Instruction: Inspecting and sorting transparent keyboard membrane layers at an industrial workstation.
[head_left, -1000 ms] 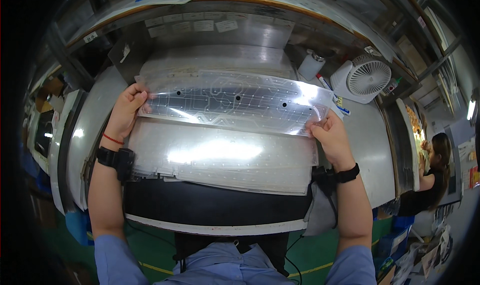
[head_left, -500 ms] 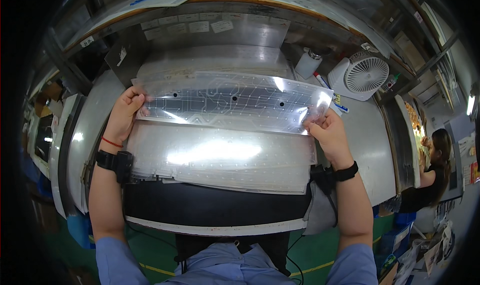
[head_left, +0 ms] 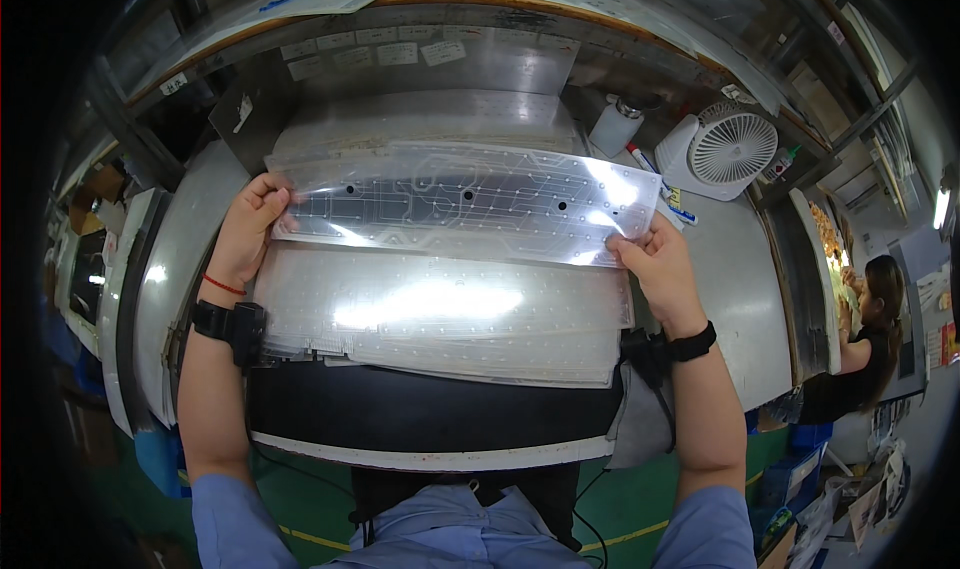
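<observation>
Between my two hands a clear plastic circuit sheet (head_left: 430,209) is stretched out, printed with fine silvery traces and dots and marked by three black spots. My left hand (head_left: 258,214) pinches its left end, thumb on top. At the lower right corner my right hand (head_left: 655,264) grips it between thumb and fingers. Light glares off the sheet's right part. Below it, towards me, lies a stack of similar clear sheets (head_left: 450,314), with uneven front edges and a bright reflection. Behind the held sheet more sheets (head_left: 430,124) lie flat, partly covered by it.
A black mat (head_left: 430,404) lies under the stack at the table's front edge. A white fan (head_left: 725,154), a white bottle (head_left: 618,127) and marker pens (head_left: 680,209) stand or lie at the back right. A shelf (head_left: 480,4) spans above. Another person (head_left: 865,334) sits at far right.
The right end of the held sheet has shifted slightly left and bends differently, so the glare on it has changed. Both hands keep their grip and have hardly moved.
</observation>
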{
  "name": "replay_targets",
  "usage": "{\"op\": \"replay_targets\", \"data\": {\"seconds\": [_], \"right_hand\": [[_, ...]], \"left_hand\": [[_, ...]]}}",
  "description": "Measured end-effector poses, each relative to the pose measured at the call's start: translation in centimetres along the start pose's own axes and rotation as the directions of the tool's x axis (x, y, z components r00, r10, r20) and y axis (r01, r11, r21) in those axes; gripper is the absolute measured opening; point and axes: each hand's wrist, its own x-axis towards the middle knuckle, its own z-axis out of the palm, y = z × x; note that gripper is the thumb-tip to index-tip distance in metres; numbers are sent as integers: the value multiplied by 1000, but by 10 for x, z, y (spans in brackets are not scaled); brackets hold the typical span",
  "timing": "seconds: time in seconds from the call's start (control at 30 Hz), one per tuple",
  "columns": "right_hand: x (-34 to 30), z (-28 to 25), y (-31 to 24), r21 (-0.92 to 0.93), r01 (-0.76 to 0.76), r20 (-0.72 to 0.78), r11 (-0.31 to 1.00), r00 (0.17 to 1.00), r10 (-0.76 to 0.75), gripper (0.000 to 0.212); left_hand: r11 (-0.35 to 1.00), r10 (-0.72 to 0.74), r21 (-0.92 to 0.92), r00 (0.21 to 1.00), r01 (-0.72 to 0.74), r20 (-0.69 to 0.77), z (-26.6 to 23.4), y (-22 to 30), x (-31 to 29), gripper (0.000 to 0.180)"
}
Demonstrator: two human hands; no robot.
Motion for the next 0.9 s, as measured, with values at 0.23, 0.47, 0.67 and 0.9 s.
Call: {"op": "replay_targets", "data": {"seconds": [0.23,0.47,0.67,0.9], "right_hand": [[0,7,1,-10,76,-20,997,997,-76,52],[-1,5,-6,80,16,-206,997,979,1,33],[0,1,-4,82,36,-218,996,976,-18,18],[-2,-7,-6,40,91,-195,995,977,-81,18]], "left_hand": [[1000,-8,19,1000,8,-5,1,1,0,9],[1000,-13,-13,999,13,-38,-1,1,-1,14],[999,-31,-14,999,30,-36,0,3,1,16],[999,-14,-52,997,10,-73,-5,2,-2,12]]}}
